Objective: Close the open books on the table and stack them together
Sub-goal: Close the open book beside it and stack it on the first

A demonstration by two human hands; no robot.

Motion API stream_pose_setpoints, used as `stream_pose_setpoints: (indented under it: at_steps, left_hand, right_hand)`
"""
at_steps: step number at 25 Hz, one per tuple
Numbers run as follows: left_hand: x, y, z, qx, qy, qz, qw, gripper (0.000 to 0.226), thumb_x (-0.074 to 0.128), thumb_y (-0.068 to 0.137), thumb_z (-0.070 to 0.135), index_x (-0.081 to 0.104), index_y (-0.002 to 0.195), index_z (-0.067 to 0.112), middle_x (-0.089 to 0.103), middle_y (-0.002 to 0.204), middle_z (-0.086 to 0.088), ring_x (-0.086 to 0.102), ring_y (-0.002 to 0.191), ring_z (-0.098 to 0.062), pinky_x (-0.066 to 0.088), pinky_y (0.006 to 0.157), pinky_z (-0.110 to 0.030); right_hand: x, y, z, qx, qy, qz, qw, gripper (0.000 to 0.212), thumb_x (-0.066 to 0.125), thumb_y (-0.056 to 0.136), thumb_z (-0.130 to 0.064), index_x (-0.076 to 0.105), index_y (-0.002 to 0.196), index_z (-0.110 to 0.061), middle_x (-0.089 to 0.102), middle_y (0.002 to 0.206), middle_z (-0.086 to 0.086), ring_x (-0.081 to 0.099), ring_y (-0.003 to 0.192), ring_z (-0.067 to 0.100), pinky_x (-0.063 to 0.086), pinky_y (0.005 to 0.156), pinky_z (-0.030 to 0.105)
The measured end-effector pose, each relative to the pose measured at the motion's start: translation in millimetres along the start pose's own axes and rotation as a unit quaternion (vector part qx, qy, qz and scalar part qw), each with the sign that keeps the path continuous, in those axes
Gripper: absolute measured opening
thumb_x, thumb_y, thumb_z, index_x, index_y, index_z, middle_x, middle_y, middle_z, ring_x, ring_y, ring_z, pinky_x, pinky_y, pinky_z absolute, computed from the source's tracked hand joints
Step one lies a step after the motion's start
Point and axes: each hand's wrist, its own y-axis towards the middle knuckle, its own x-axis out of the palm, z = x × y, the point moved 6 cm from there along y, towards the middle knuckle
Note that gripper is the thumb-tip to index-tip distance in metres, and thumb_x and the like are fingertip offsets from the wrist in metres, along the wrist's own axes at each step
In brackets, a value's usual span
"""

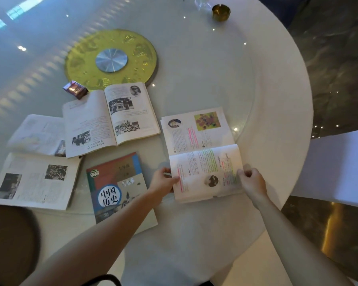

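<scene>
An open book with highlighted text (201, 153) lies at the right of the round table. My left hand (163, 179) grips its near-left edge and my right hand (251, 180) grips its near-right edge; the near half is raised a little. A closed history book with a blue and red cover (116, 186) lies just left of my left hand. Another open book with black-and-white photos (110, 118) lies behind it. Two more open books rest at the left, one (35, 180) near me and one (37, 135) partly under the photo book.
A yellow turntable disc with a metal hub (112, 58) sits mid-table. A small purple packet (74, 89) lies by the photo book. A brass ashtray (221, 12) stands at the far right. The white table rim (281, 120) curves right; a white-covered chair (339, 166) stands beside it.
</scene>
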Motion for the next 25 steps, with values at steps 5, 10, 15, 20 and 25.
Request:
stream_pose_setpoints:
  at_steps: [5, 10, 15, 20, 25]
  left_hand:
    - [-10, -13, -7, -0.012, -0.035, -0.009, 0.999, 0.024, 0.073, 0.087, 0.004, 0.061, 0.107, 0.008, 0.074, 0.102, -0.015, 0.078, 0.081, -0.025, 0.063, 0.063, -0.034]
    - [-34, -24, -2, -0.021, -0.107, -0.052, 0.993, 0.028, 0.075, 0.085, 0.004, 0.064, 0.110, 0.000, 0.079, 0.097, -0.017, 0.078, 0.082, -0.028, 0.061, 0.059, -0.027]
    - [-45, -8, 36, -0.010, -0.201, -0.042, 0.979, 0.033, 0.071, 0.091, 0.010, 0.061, 0.118, -0.006, 0.079, 0.091, -0.017, 0.076, 0.076, -0.023, 0.061, 0.060, -0.025]
    - [-39, 19, 51, -0.015, -0.264, -0.021, 0.964, 0.037, 0.057, 0.100, 0.035, 0.064, 0.112, 0.001, 0.074, 0.093, -0.017, 0.071, 0.082, -0.029, 0.062, 0.084, -0.041]
    - [-9, 26, 25, -0.092, -0.179, 0.006, 0.980, 0.021, 0.061, 0.095, 0.027, 0.066, 0.096, 0.006, 0.068, 0.077, -0.009, 0.069, 0.069, -0.023, 0.062, 0.067, -0.035]
  right_hand:
    - [-6, -8, -5, 0.010, 0.086, -0.064, 0.994, 0.008, 0.065, 0.088, -0.014, 0.070, 0.094, -0.017, 0.075, 0.101, 0.004, 0.068, 0.097, 0.025, 0.051, 0.081, 0.039]
    - [-17, -18, -20, 0.031, 0.194, -0.156, 0.968, 0.018, 0.067, 0.090, -0.001, 0.068, 0.097, -0.017, 0.080, 0.090, 0.007, 0.077, 0.072, 0.021, 0.058, 0.055, 0.032]
    - [-16, 6, -68, 0.045, 0.335, -0.185, 0.923, 0.017, 0.062, 0.093, -0.010, 0.079, 0.088, -0.011, 0.076, 0.090, 0.010, 0.074, 0.071, 0.016, 0.058, 0.055, 0.024]
    - [10, 46, -104, 0.050, 0.373, -0.203, 0.904, 0.037, 0.053, 0.103, -0.045, 0.067, 0.108, -0.011, 0.076, 0.091, 0.009, 0.076, 0.087, 0.024, 0.062, 0.086, 0.041]
    - [44, 76, -122, 0.015, 0.148, -0.168, 0.974, 0.034, 0.056, 0.101, -0.038, 0.065, 0.121, -0.012, 0.069, 0.104, 0.013, 0.067, 0.082, 0.020, 0.057, 0.069, 0.035]
